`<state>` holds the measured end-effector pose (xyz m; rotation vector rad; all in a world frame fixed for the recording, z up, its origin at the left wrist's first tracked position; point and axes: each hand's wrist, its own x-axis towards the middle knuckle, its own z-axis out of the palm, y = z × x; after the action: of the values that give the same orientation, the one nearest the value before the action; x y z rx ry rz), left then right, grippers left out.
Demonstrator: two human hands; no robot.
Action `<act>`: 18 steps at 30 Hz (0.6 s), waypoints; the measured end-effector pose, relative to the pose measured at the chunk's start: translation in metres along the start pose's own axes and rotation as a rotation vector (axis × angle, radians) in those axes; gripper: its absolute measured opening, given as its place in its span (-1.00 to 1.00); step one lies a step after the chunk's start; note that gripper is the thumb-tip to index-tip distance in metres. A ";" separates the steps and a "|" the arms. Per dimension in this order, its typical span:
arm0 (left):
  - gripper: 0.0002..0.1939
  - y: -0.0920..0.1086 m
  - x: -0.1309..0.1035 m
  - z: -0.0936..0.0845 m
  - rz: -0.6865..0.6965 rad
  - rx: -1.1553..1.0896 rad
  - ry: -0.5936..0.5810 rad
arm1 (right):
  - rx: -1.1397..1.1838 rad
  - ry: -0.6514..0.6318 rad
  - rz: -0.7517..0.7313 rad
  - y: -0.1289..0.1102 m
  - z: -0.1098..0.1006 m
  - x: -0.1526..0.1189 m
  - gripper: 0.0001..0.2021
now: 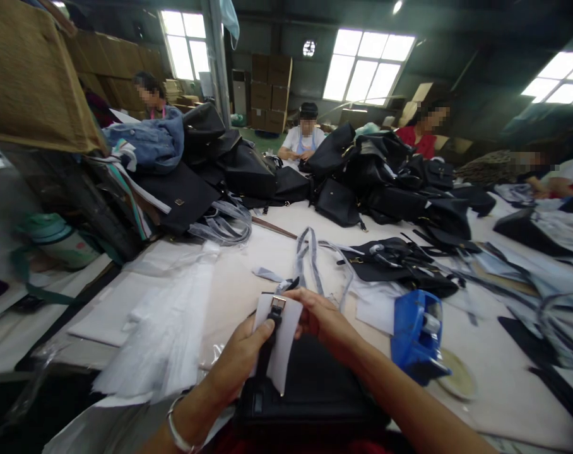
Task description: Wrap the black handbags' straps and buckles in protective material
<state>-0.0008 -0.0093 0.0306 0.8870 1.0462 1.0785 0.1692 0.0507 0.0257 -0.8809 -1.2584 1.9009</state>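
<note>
Between hands (286, 331) (both gripping): strap buckle (277, 305)

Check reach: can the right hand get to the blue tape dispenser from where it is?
Probably yes. The blue tape dispenser sits on the table just right of the right hand, with nothing between them. But that hand is holding white paper around a bag strap, so it isn't free.

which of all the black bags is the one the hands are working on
The black leather bag right beneath both hands, nearest the camera, its strap wrapped in white paper; the others lie piled farther across the table.
</note>
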 end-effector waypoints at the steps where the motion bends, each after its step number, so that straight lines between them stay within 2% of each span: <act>1: -0.65 0.001 0.000 0.000 -0.011 -0.017 -0.008 | 0.039 -0.014 0.014 0.003 -0.002 -0.003 -0.61; 6: -0.64 0.001 0.001 -0.003 -0.114 -0.134 -0.082 | 0.024 -0.049 0.026 0.012 -0.001 -0.010 -0.68; 12: -0.62 0.000 0.002 -0.007 -0.127 -0.187 -0.139 | -0.014 -0.077 0.014 0.011 0.008 -0.010 -0.64; 18: -0.60 0.003 0.003 -0.010 -0.133 -0.235 -0.182 | -0.025 -0.064 0.015 0.009 0.010 -0.010 -0.59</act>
<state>-0.0105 -0.0049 0.0298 0.7016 0.7974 0.9669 0.1651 0.0351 0.0221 -0.8510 -1.3196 1.9430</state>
